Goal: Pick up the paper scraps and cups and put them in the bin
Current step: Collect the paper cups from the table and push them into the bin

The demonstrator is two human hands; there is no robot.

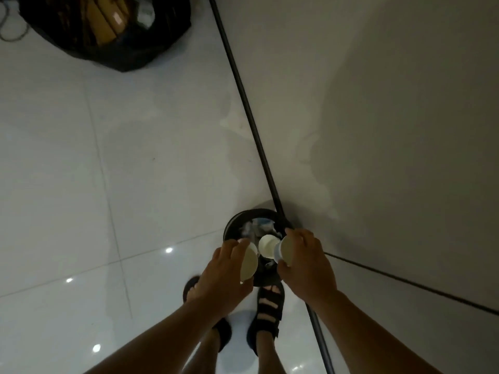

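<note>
A small round black bin (237,218) stands on the floor against the wall, just ahead of my feet. Crumpled paper scraps (256,227) lie inside it. My left hand (224,273) grips a white paper cup (249,261) over the bin's near left rim, its mouth tilted toward me. My right hand (306,263) holds a second paper cup (283,251) over the near right rim. A third cup (268,245) shows between the two, in or just above the bin's opening; whether it rests or falls I cannot tell.
A black rubbish bag (108,31) stuffed with cardboard sits on the glossy white tile floor (108,171) at the far left. A grey wall (378,117) with a black baseboard (248,112) runs along the right. My sandalled feet (267,306) stand just behind the bin.
</note>
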